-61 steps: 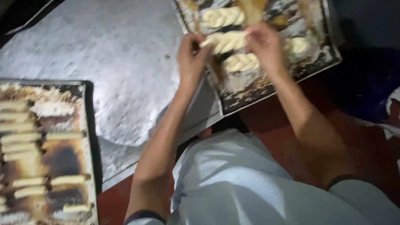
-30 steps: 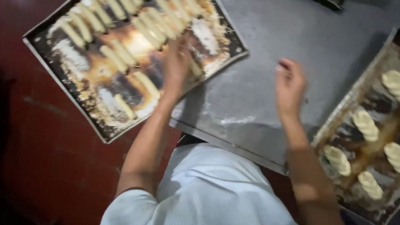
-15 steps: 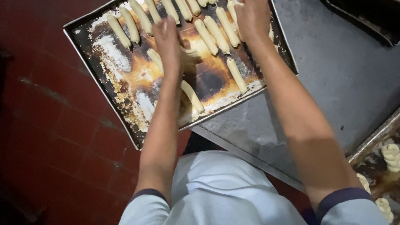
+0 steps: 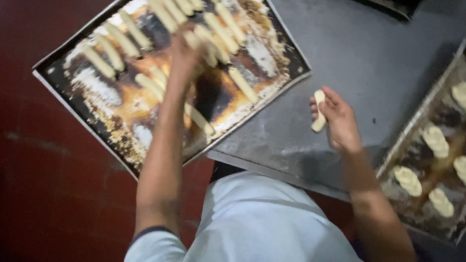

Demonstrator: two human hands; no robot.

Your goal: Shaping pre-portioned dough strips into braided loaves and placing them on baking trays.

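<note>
Just now the right hand (image 4: 339,119) curls its fingers around a pale dough stick (image 4: 319,111) above the grey metal desk (image 4: 374,60), between the two trays; the stick stands nearly upright in the picture, its long axis running from near the person's body away toward the far side, one end poking out above the fingers. Meanwhile the left hand (image 4: 187,55) reaches onto the scorched tray (image 4: 101,126) at the left, resting among rows of like sticks (image 4: 222,34) that lie slanted side by side, though blur hides whether it grips one. Twisted dough pieces (image 4: 436,143) sit on the right tray (image 4: 459,229).
</note>
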